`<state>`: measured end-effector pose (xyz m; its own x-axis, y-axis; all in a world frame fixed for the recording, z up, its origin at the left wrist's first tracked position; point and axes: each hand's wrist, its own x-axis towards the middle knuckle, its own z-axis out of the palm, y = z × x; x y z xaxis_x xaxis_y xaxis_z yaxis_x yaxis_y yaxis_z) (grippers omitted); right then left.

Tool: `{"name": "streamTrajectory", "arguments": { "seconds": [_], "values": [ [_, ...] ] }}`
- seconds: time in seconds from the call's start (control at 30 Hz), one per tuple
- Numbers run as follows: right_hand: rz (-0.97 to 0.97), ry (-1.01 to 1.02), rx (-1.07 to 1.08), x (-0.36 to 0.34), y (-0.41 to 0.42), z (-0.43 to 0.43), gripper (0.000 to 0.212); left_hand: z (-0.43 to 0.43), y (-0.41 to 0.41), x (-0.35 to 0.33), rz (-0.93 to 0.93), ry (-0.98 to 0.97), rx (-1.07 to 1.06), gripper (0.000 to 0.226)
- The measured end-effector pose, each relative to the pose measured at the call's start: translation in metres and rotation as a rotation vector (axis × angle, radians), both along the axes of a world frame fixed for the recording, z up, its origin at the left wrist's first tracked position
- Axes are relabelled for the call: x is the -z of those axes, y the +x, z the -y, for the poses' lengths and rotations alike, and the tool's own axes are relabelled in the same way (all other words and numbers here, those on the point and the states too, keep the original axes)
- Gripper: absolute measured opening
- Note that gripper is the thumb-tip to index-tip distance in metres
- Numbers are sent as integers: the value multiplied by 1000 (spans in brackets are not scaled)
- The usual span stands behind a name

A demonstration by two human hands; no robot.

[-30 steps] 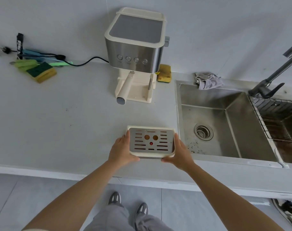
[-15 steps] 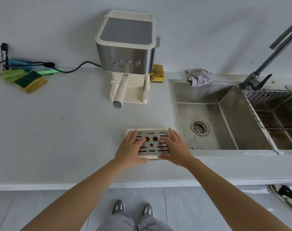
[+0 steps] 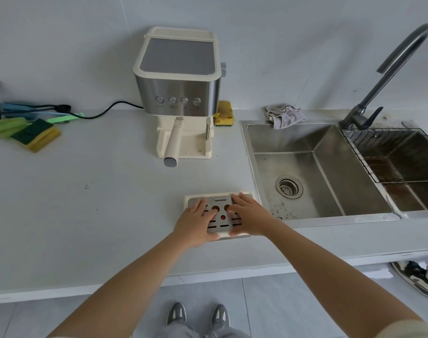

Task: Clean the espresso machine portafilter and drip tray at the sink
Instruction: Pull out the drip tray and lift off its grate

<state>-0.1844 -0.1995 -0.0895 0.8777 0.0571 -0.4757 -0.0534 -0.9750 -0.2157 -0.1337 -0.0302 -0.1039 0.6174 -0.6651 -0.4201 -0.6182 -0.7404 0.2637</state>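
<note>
Drip tray (image 3: 221, 225) lies flat on the countertop (image 3: 98, 203) near its front edge, just beside the left rim of the sink (image 3: 293, 140); left hand (image 3: 195, 222) and right hand (image 3: 250, 218) rest on its grate, fingers straight, slightly spread

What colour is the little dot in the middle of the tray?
Red. The dot shows best in the head view, on the tray.

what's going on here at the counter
A person is working on the drip tray, which sits on the counter just beside the sink. The left hand and right hand both lie across its top, thumbs at the near edge. The portafilter is in the espresso machine further back, not yet taken out.
</note>
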Motion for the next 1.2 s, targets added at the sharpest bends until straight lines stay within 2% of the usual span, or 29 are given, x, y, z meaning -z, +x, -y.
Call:
{"name": "streamTrajectory", "arguments": {
  "seconds": [0.43,0.67,1.0,1.2],
  "values": [
    [36,2,-2,1,7,-3,58,6,6,-7,2,-41,7,66],
    [74,-25,-54,-17,19,-14,64,-8,19,-16,37,-65,-14,65],
    [112,31,-182,-9,62,-87,64,-96,52,-21,90,-40,-106,59],
    [96,36,-227,1,76,-139,66,-150,61,-11,58,11,-132,54]
  ]
}}
